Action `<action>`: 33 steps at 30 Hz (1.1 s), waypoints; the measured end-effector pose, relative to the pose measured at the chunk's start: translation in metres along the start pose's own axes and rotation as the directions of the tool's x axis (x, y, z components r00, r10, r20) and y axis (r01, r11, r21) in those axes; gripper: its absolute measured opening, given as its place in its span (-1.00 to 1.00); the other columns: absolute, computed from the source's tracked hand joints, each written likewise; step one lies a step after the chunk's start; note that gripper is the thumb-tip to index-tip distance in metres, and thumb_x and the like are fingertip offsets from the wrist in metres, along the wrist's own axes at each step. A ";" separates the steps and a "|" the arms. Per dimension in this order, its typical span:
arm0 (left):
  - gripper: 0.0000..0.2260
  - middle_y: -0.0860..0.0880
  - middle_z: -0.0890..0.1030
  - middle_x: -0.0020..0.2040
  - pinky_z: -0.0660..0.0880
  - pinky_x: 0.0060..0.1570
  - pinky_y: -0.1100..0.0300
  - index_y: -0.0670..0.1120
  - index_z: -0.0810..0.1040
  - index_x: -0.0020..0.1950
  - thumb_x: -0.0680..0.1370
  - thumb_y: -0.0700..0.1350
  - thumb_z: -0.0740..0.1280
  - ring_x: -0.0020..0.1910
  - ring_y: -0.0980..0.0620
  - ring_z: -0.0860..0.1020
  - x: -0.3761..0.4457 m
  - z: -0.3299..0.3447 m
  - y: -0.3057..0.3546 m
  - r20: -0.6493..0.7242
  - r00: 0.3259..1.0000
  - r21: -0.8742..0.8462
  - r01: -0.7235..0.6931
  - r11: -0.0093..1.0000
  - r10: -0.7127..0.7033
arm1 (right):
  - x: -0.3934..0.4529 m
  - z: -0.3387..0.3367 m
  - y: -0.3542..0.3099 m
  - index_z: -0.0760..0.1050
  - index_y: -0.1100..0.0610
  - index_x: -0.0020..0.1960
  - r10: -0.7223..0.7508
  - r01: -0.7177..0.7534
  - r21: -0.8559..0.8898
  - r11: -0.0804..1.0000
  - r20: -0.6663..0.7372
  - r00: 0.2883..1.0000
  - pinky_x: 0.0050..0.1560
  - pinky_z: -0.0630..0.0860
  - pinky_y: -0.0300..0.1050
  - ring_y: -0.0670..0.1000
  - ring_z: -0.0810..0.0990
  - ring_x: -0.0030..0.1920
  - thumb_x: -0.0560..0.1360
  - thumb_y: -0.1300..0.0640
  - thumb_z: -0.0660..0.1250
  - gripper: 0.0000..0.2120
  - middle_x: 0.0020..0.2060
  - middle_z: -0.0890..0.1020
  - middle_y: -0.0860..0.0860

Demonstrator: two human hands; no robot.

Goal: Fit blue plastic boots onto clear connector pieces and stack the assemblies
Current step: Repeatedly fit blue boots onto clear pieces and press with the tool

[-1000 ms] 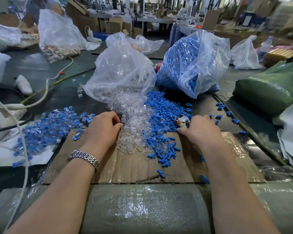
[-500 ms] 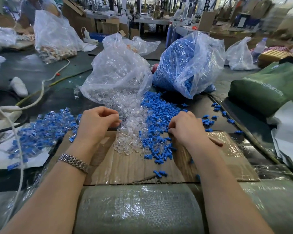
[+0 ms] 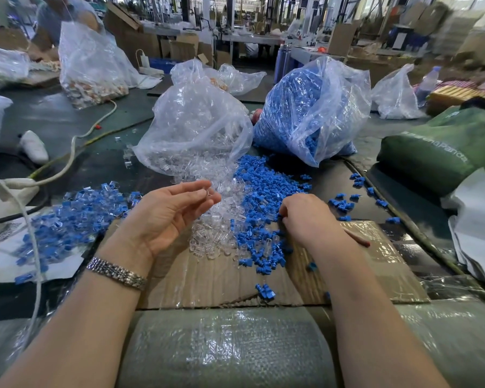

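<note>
left hand (image 3: 168,211) is palm-up over the cardboard sheet (image 3: 216,278), thumb & fingertips pinching what looks like one clear connector piece (image 3: 207,193), lifted just above the loose clear pile (image 3: 221,219). it's small & see-through so can't swear to its exact shape. right hand (image 3: 305,217) is knuckles-up, fingers curled down into the loose blue boots (image 3: 263,191); fingertips are hidden, so can't tell if it's got a boot yet or is only feeling for one

where the stuff is: clear pieces spill from the open clear bag (image 3: 196,127) down the middle of the cardboard, blue boots spill from the blue-filled bag (image 3: 311,107) right beside them, the 2 heaps touching & mixing at the seam. a few strays lie off to the right on the dark table (image 3: 67,119) & near the front edge of the cardboard

progress, my read: the heap of finished assemblies (image 3: 73,217) to the left, blue w/ clear bits showing, on white paper, says a fair batch is done. it's a loose mound, not a neat stack. but both bags look well over half full & the loose piles are big, so most of the job is left. this cycle looks like the pick-up stage: clear part in hand, boot not yet fitted, then push together & drop on the left heap

other stuff: white cables (image 3: 76,141) at left, green bag (image 3: 443,152) at right, another person's sleeve far back left
</note>
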State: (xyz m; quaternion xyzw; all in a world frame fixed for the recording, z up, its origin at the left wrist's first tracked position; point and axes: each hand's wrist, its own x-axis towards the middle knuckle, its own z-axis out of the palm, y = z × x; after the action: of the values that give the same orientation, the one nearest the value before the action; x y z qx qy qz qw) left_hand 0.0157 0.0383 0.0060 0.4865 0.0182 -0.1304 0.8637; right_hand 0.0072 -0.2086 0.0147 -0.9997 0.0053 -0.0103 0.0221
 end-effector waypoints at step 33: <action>-0.86 -0.29 0.70 0.05 0.65 -0.10 0.18 -0.13 0.74 -0.02 0.44 -0.27 0.47 -0.05 -0.15 0.72 -0.012 0.017 -0.011 0.258 0.966 0.232 -0.069 0.970 0.007 | -0.018 -0.011 -0.027 0.57 0.01 -0.02 -0.328 0.466 0.724 0.509 -0.337 0.883 0.00 0.51 -0.17 -0.09 0.60 -0.10 0.62 0.18 0.38 -0.92 -0.18 0.64 -0.11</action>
State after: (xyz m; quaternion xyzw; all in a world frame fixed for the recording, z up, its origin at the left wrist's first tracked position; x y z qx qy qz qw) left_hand 0.0003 0.0207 0.0080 0.5665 -0.1182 -0.1762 0.7963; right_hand -0.0108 -0.1822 0.0263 -0.8555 -0.2274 -0.0948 0.4554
